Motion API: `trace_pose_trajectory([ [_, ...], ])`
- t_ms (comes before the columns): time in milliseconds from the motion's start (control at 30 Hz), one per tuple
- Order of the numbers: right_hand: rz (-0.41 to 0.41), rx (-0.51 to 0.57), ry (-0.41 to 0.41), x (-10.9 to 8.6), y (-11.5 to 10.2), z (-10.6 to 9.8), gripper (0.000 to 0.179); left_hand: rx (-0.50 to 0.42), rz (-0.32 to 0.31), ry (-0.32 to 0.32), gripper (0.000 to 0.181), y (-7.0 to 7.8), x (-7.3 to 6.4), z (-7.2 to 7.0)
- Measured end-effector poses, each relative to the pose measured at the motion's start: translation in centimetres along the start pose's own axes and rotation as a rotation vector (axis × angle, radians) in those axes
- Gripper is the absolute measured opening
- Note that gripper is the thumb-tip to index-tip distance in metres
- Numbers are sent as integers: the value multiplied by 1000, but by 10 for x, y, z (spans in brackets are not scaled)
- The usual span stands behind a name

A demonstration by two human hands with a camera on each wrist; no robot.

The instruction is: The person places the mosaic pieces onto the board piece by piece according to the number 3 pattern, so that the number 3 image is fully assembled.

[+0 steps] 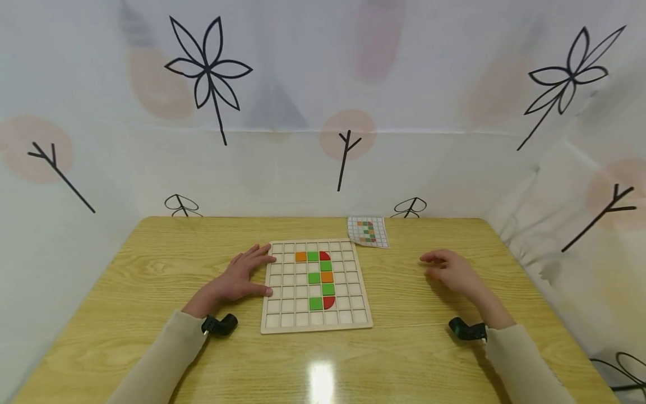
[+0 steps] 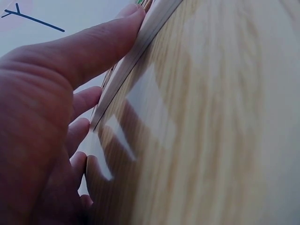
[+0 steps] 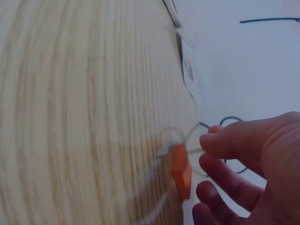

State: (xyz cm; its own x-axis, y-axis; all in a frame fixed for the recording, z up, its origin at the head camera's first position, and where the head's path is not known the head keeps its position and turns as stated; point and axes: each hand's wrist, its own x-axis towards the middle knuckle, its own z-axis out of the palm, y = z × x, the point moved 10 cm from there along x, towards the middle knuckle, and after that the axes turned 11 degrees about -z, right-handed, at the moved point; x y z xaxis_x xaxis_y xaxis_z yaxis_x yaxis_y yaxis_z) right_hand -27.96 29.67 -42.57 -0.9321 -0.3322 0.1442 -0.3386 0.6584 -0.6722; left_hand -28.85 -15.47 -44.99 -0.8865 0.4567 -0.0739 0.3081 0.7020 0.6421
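Observation:
A wooden grid board [image 1: 287, 318] lies on the table with several green, orange and red tiles in its cells, such as the green tile [image 1: 314, 278] and the red quarter-round tile [image 1: 328, 303]. Along its left edge my left hand [image 1: 237, 280] rests with fingers and thumb spread, tips on the rim. The left wrist view shows the thumb [image 2: 103, 44] against the board's side. To the right of the board, my right hand [image 1: 454, 273] hovers with loosely bent fingers, holding nothing. Close by its fingertips, an orange piece [image 3: 182, 172] lies on the table in the right wrist view.
Behind the board's far right corner lies a printed pattern sheet [image 1: 369, 232] showing a similar coloured grid. A patterned white cloth [image 1: 282, 174] hangs behind the wooden table [image 1: 404, 348] and at both sides. Each wrist wears a small black camera.

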Motion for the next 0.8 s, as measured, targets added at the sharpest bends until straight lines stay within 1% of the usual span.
trace_pose_trajectory([
  [67, 15, 10, -8, -3, 6, -4, 31, 4, 1, -1, 77, 1, 0, 0],
  [167, 30, 13, -40, -6, 13, -7, 34, 12, 4, 1, 77, 2, 0, 0],
  [300, 61, 90, -94, -8, 19, -7, 42, 16, 3, 12, 77, 2, 0, -1],
  [400, 81, 139, -113, -9, 21, -7, 46, 6, 2, 10, 77, 2, -1, -2],
  [500, 91, 130, -118, -10, 23, -7, 44, 6, 6, 7, 77, 3, -1, -2],
  [633, 102, 97, -124, -8, 25, -7, 41, 18, 12, 23, 76, 4, 0, -4],
  [800, 104, 85, -137, -7, 25, -5, 43, 15, 16, 23, 76, 4, 1, -5],
])
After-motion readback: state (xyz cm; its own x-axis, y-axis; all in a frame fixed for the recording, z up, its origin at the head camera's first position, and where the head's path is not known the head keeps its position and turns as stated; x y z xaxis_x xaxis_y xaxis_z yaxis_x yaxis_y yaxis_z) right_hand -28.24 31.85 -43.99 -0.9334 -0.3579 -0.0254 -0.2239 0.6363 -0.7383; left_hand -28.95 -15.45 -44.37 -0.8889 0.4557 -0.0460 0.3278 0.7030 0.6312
